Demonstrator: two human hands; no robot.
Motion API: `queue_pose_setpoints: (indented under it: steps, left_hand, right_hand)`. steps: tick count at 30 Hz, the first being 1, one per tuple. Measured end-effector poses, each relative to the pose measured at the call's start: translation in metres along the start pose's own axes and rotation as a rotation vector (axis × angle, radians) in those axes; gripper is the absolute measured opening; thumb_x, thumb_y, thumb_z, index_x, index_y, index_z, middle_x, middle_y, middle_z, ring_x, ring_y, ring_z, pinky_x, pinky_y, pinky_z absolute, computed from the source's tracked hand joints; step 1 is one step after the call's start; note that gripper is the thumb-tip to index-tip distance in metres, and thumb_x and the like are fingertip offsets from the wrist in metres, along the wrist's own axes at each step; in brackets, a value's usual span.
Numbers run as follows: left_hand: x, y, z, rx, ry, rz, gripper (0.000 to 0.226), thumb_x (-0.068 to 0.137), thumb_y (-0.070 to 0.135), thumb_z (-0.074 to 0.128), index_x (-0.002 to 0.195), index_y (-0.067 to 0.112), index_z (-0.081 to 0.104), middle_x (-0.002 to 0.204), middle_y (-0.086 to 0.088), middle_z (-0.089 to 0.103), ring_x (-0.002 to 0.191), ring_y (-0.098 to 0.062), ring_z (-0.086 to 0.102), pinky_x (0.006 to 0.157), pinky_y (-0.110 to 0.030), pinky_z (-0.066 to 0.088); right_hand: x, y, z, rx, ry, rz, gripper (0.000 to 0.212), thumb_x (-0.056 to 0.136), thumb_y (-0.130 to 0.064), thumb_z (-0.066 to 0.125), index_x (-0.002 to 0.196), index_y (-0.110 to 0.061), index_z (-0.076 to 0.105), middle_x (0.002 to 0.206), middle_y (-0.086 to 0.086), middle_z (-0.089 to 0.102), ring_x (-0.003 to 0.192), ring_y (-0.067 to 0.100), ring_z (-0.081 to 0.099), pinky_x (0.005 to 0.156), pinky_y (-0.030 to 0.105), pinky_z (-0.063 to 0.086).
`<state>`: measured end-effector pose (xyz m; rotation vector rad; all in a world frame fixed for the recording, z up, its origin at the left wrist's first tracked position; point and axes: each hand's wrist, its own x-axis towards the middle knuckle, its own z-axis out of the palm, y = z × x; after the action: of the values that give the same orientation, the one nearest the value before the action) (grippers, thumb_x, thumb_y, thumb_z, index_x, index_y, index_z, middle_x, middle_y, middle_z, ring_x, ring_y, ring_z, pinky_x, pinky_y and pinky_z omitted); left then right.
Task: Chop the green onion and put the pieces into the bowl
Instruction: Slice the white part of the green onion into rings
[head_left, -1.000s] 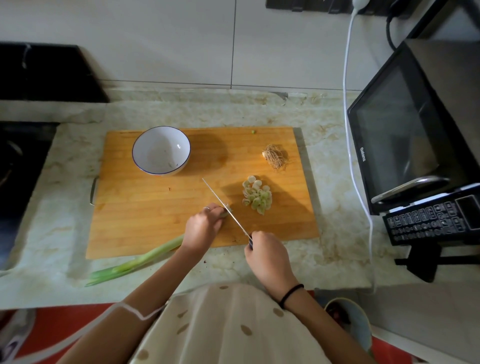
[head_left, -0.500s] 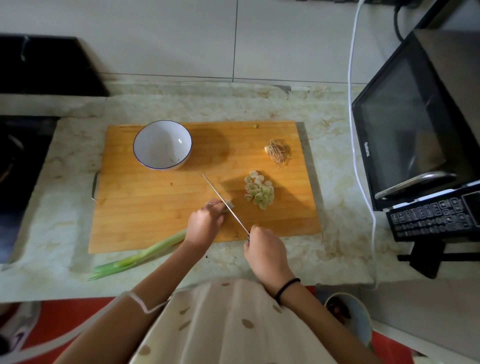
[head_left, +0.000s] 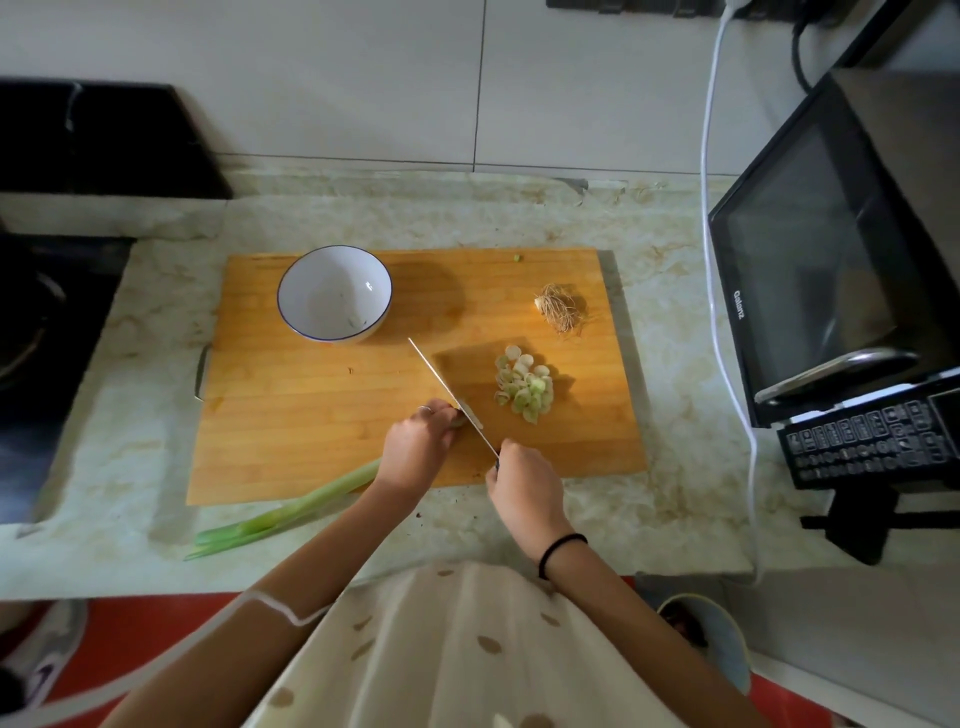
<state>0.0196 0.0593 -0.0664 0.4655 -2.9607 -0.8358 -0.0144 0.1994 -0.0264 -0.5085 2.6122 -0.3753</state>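
- Currently the bowl (head_left: 335, 293) sits on the cutting board (head_left: 311, 415), beyond the left hand (head_left: 415, 447) and a bit to its left, well apart from it. White with a thin blue rim; the inside shows bare glaze with a faint grey smudge low on the wall.
- Chopped pieces (head_left: 523, 384) lie in a loose pile on the board, beyond the right hand (head_left: 524, 483), on the far side of the blade from the left hand. They are on the wood, clear of the bowl.
- Root end (head_left: 558, 306) lies alone further out past the pile.
- Left hand: fingers curled down over the cut end of the green onion (head_left: 291, 514), pinning it to the board, knuckles just beside the blade. Ring (head_left: 425, 409) on one finger.
- Onion stalk runs back under that hand, off the near board edge and onto the counter (head_left: 670, 322); leafy end lies out to the left of the left forearm.
- Right hand: closed round the handle of the knife (head_left: 447, 389), handle mostly hidden in the fist. Black band (head_left: 561, 553) on the wrist.
- Blade runs diagonally away from the right hand, passing right against the left fingertips, tip pointing toward the bowl. Can't tell whether the edge touches the board.
- Microwave (head_left: 810, 270) stands well off to the right of the right hand.
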Motion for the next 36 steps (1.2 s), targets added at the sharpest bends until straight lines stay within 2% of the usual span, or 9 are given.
queue_pose_setpoints:
  steps: [6, 12, 15, 19, 24, 27, 31, 34, 36]
  left_hand:
    - [-0.006, -0.003, -0.001, -0.006, 0.012, 0.016, 0.023, 0.084, 0.007, 0.061, 0.106, 0.013, 0.067, 0.111, -0.002, 0.063, 0.078, -0.026, 0.064, 0.058, -0.038, 0.054]
    - [-0.012, 0.000, -0.001, -0.002, 0.042, 0.051, 0.021, 0.081, 0.006, 0.064, 0.100, 0.013, 0.069, 0.105, -0.003, 0.065, 0.066, -0.029, 0.064, 0.047, -0.033, 0.049]
    - [-0.012, -0.001, -0.001, 0.007, 0.040, 0.026, 0.023, 0.084, 0.007, 0.061, 0.106, 0.014, 0.067, 0.111, -0.002, 0.063, 0.073, -0.029, 0.064, 0.051, -0.034, 0.051]
    - [-0.013, -0.002, 0.000, -0.003, 0.036, 0.048, 0.026, 0.085, 0.006, 0.060, 0.108, 0.014, 0.067, 0.114, -0.002, 0.063, 0.079, -0.030, 0.065, 0.053, -0.033, 0.049]
    - [-0.014, -0.003, 0.001, -0.020, 0.055, 0.046, 0.025, 0.086, 0.007, 0.059, 0.108, 0.014, 0.067, 0.114, -0.002, 0.063, 0.077, -0.029, 0.065, 0.053, -0.037, 0.053]
    - [-0.013, -0.006, 0.003, -0.035, 0.059, 0.023, 0.028, 0.086, 0.008, 0.059, 0.112, 0.016, 0.066, 0.118, 0.001, 0.062, 0.082, -0.025, 0.065, 0.059, -0.038, 0.055]
    - [-0.012, -0.007, 0.008, -0.077, 0.064, -0.011, 0.030, 0.085, 0.012, 0.062, 0.115, 0.015, 0.064, 0.119, 0.001, 0.061, 0.087, -0.022, 0.064, 0.062, -0.034, 0.055]
    - [-0.009, -0.002, 0.010, -0.067, 0.113, 0.059, 0.040, 0.081, 0.019, 0.067, 0.120, 0.016, 0.059, 0.121, -0.002, 0.059, 0.107, -0.024, 0.057, 0.082, -0.038, 0.051]
    - [-0.004, 0.004, 0.010, -0.022, 0.102, 0.147, 0.050, 0.081, 0.020, 0.065, 0.129, 0.018, 0.050, 0.131, -0.002, 0.052, 0.123, -0.024, 0.045, 0.096, -0.041, 0.041]
  right_hand:
    - [0.005, 0.010, -0.005, 0.079, 0.034, 0.012, 0.032, 0.087, -0.016, 0.050, 0.061, -0.020, 0.033, 0.057, -0.006, 0.040, 0.057, 0.021, 0.047, 0.041, 0.025, 0.024]
    - [0.009, 0.015, -0.009, 0.101, 0.079, 0.069, 0.022, 0.088, -0.016, 0.052, 0.068, -0.015, 0.044, 0.063, -0.003, 0.047, 0.060, 0.019, 0.049, 0.048, 0.024, 0.034]
    - [0.015, 0.014, -0.011, 0.151, 0.082, 0.097, 0.030, 0.088, -0.015, 0.052, 0.061, -0.019, 0.039, 0.059, -0.004, 0.046, 0.060, 0.020, 0.052, 0.042, 0.023, 0.029]
    - [0.013, 0.015, -0.012, 0.020, 0.168, 0.043, 0.023, 0.091, -0.019, 0.050, 0.069, -0.016, 0.044, 0.065, -0.003, 0.051, 0.063, 0.021, 0.056, 0.045, 0.024, 0.031]
    - [0.008, 0.027, -0.016, 0.030, 0.219, 0.006, 0.025, 0.089, -0.019, 0.052, 0.066, -0.018, 0.044, 0.060, -0.005, 0.050, 0.052, 0.014, 0.048, 0.039, 0.021, 0.022]
    - [0.005, 0.025, -0.013, 0.244, 0.209, 0.047, 0.036, 0.086, -0.014, 0.054, 0.054, -0.019, 0.037, 0.049, -0.006, 0.041, 0.042, 0.009, 0.039, 0.038, 0.020, 0.022]
    - [0.003, 0.025, -0.016, 0.386, 0.222, 0.081, 0.038, 0.083, -0.011, 0.054, 0.052, -0.017, 0.034, 0.047, -0.003, 0.038, 0.041, 0.012, 0.035, 0.040, 0.023, 0.023]
    - [0.002, 0.028, -0.016, 0.465, 0.225, 0.102, 0.039, 0.081, -0.008, 0.054, 0.051, -0.015, 0.030, 0.045, 0.000, 0.034, 0.042, 0.016, 0.030, 0.041, 0.023, 0.020]
    - [0.001, 0.028, -0.014, 0.562, 0.200, 0.131, 0.034, 0.079, -0.008, 0.053, 0.053, -0.011, 0.032, 0.048, 0.008, 0.035, 0.046, 0.022, 0.032, 0.045, 0.026, 0.023]
